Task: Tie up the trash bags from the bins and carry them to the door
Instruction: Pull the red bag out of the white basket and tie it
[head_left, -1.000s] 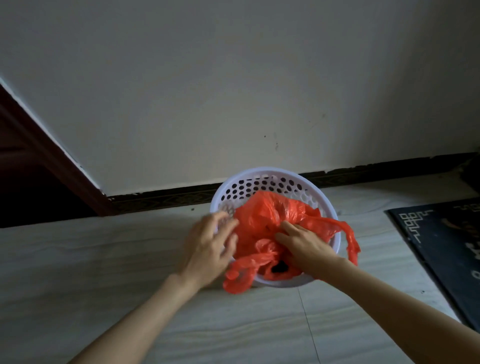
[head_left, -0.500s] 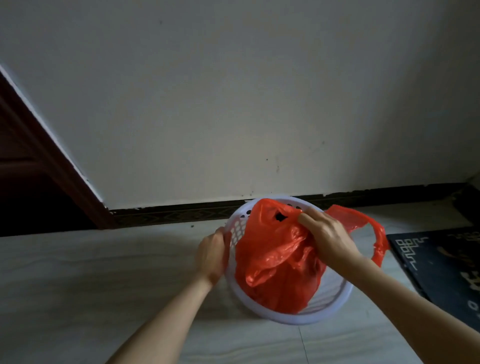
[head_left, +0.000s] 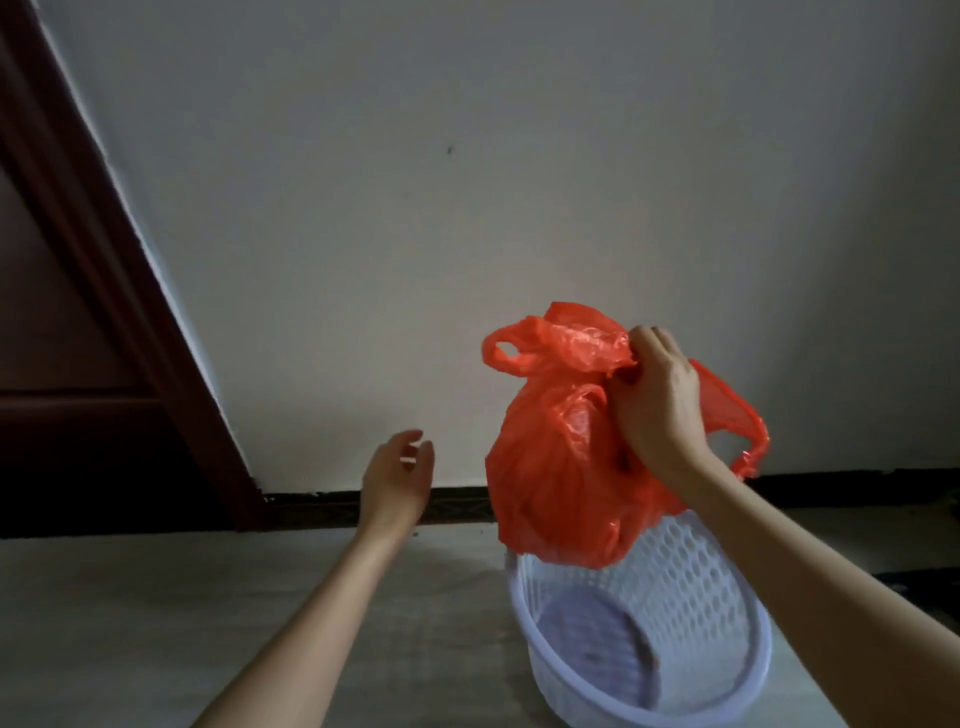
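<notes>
One head-worn wide-angle view looks forward and slightly down from standing or crouched height, facing a pale wall (head_left: 519, 182) at 12 o'clock. Both forearms reach in from the bottom edge, so the camera sits close behind them. The floor (head_left: 104, 623) fills the lower band, a dark door frame (head_left: 130, 322) slants at 9 o'clock, and a white basket (head_left: 649, 649) lies near at 5 o'clock.

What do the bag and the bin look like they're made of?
Bag: thin orange-red plastic film, glossy and slightly translucent, judging by its crinkles and sheen. Bin: pale moulded plastic, apparently rigid and fairly smooth, with rows of oval holes in the wall.
</notes>
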